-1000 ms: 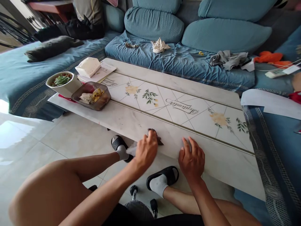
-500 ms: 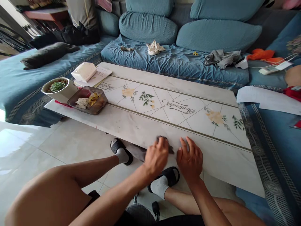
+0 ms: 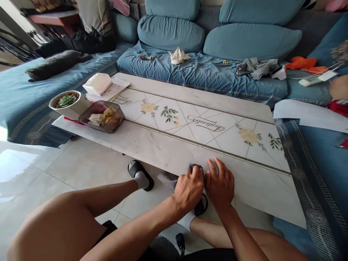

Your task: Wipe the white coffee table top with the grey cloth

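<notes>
My left hand [image 3: 189,187] is closed on a small dark cloth [image 3: 194,168] and presses it on the near edge of a white marble-look table [image 3: 174,145] with a flower pattern. My right hand [image 3: 220,183] lies flat on the table just to the right, fingers spread, almost touching the left hand. A pale bit of cloth [image 3: 167,177] hangs below the table edge beside my left hand. My bare knees and two feet in white socks and black slippers [image 3: 139,173] show under the table.
At the table's far left stand a white pot with a succulent [image 3: 67,103], a brown transparent tray with scraps [image 3: 102,116], a tissue pack [image 3: 97,83] and papers. A blue sofa [image 3: 201,69] with cushions, crumpled cloths and a remote surrounds the table. Glossy tile floor lies left.
My left hand has slid the dark cloth rightward along the near table edge, closing up to my right hand, which has stayed flat in about the same spot.
</notes>
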`<action>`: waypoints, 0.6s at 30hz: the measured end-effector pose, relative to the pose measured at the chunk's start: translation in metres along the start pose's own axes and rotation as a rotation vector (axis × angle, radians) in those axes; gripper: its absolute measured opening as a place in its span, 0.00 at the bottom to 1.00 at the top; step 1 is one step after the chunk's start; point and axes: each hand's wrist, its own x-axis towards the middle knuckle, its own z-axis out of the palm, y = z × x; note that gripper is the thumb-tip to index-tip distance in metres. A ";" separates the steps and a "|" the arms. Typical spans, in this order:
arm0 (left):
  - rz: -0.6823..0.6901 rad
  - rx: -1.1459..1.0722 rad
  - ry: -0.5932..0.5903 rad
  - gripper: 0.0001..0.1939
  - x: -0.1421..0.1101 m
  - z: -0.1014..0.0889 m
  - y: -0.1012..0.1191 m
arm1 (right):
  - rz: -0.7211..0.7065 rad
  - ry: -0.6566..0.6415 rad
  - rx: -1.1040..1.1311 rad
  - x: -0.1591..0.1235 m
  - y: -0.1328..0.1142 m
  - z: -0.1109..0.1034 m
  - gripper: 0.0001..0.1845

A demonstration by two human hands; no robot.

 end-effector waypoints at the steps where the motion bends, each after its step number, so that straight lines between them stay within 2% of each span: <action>1: 0.029 -0.003 0.003 0.18 -0.002 0.001 -0.001 | -0.004 -0.004 0.000 0.000 0.001 0.000 0.29; 3: -0.013 0.045 0.014 0.21 -0.005 -0.004 -0.019 | -0.009 -0.009 0.009 0.000 0.001 -0.001 0.30; 6: -0.193 0.144 0.029 0.25 -0.003 -0.015 -0.050 | -0.005 -0.003 0.026 0.000 0.000 0.000 0.30; 8: -0.229 0.150 0.012 0.25 0.002 -0.017 -0.048 | 0.003 -0.001 0.021 0.000 -0.001 0.000 0.29; 13: -0.022 0.009 -0.025 0.21 -0.001 -0.004 -0.001 | 0.003 0.003 -0.006 0.000 0.000 0.000 0.28; 15: -0.010 0.027 -0.009 0.22 -0.010 -0.004 -0.006 | -0.013 -0.006 0.004 0.000 0.000 -0.001 0.29; 18: -0.097 0.133 0.008 0.27 -0.015 -0.011 -0.035 | -0.009 -0.013 0.015 0.001 0.000 -0.002 0.28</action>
